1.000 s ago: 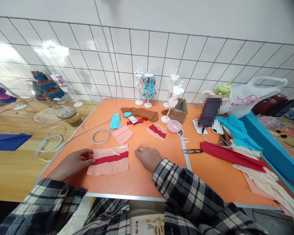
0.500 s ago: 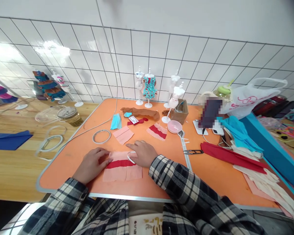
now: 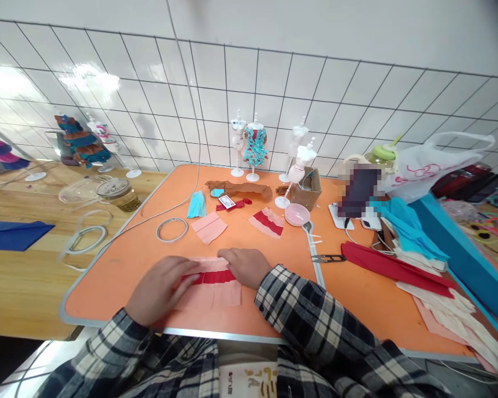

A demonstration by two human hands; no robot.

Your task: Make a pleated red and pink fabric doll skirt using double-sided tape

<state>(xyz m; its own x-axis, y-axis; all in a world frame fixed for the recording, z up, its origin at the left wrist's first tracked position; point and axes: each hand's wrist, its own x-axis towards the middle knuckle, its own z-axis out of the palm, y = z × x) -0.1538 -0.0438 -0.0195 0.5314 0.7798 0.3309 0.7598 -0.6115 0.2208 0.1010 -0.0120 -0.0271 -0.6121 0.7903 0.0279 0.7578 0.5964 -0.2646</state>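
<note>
A pink cloth piece with a red band [image 3: 216, 284] lies on the orange table [image 3: 253, 301] near its front edge. My left hand [image 3: 161, 287] lies flat over the cloth's left half, fingers stretched out. My right hand [image 3: 245, 265] presses on the cloth's upper right corner with its fingers curled down. Both sleeves are dark plaid. Part of the cloth is hidden under the hands.
Small pink cloth [image 3: 208, 227], a pink-and-red piece [image 3: 267, 221], a tape ring [image 3: 171, 229], a pink bowl [image 3: 296, 214], thread snips [image 3: 327, 257] and small dress forms [image 3: 255, 146] lie further back. Red and cream fabric [image 3: 398, 271] is piled at right. A glass jar [image 3: 118, 194] stands on the wooden bench left.
The banded cloth has slid rightwards along the front edge. My left hand has moved from its left edge onto the cloth, and my right hand has come onto its upper right corner.
</note>
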